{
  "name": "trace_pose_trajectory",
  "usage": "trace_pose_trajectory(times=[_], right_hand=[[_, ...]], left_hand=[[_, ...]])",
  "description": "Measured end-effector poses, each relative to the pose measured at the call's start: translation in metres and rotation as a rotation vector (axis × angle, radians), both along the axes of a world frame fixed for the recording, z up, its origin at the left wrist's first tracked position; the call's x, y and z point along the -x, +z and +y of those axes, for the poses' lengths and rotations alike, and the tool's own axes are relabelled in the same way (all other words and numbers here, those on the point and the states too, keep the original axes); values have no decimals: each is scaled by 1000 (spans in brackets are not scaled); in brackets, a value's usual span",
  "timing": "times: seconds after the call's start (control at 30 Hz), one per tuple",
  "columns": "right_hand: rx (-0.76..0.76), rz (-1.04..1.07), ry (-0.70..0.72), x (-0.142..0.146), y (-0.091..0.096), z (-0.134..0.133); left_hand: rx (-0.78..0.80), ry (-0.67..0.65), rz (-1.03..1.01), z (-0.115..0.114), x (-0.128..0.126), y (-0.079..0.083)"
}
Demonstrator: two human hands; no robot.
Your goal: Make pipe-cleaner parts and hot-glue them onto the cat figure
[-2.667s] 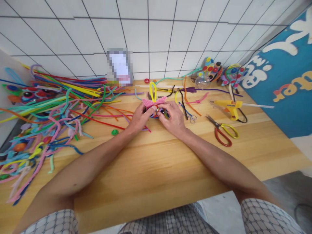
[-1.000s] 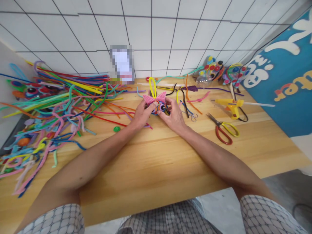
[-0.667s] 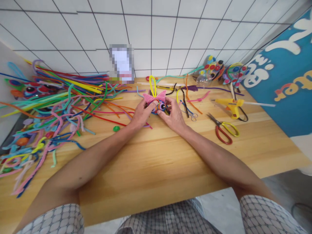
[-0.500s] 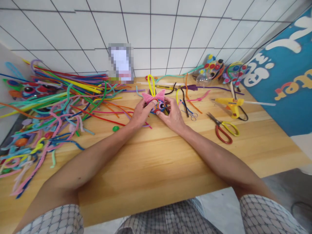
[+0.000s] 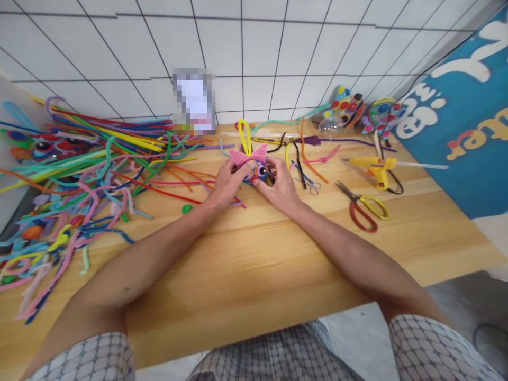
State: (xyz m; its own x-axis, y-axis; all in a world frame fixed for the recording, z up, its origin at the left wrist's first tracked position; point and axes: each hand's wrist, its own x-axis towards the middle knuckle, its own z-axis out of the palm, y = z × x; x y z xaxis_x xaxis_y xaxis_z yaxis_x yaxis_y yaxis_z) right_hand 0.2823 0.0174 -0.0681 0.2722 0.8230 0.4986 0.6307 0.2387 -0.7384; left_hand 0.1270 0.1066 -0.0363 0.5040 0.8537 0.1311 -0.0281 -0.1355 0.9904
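Between both hands is a small pipe-cleaner ornament (image 5: 261, 171) with pink pointed ears, a googly eye and a blue and orange body. A yellow pipe-cleaner loop (image 5: 245, 138) stands up from its top. My left hand (image 5: 229, 181) grips its left side, the thumb lying across the front below the ears. On the right side, my right hand (image 5: 281, 185) holds it with the thumb at the lower edge and the fingers behind. The fingers partly cover the ornament's body.
Many coloured pipe cleaners (image 5: 130, 129) are heaped at the left. Scissors (image 5: 362, 203) and a yellow hot glue gun (image 5: 375, 168) lie at the right, small scissors (image 5: 313, 187) nearer the middle. Decorated ornaments (image 5: 383, 115) stand by the tiled wall. A green button-like piece (image 5: 187, 209) lies left.
The whole view has shifted slightly. Both hands keep the same grip on the ornament, and the left thumb is nearly where it was.
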Motion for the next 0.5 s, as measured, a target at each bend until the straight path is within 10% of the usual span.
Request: trace_pose_trajectory(times=[0.5], right_hand=[[46, 126, -1, -5, -2, 3]], left_hand=[[-55, 12, -36, 9, 7, -12]])
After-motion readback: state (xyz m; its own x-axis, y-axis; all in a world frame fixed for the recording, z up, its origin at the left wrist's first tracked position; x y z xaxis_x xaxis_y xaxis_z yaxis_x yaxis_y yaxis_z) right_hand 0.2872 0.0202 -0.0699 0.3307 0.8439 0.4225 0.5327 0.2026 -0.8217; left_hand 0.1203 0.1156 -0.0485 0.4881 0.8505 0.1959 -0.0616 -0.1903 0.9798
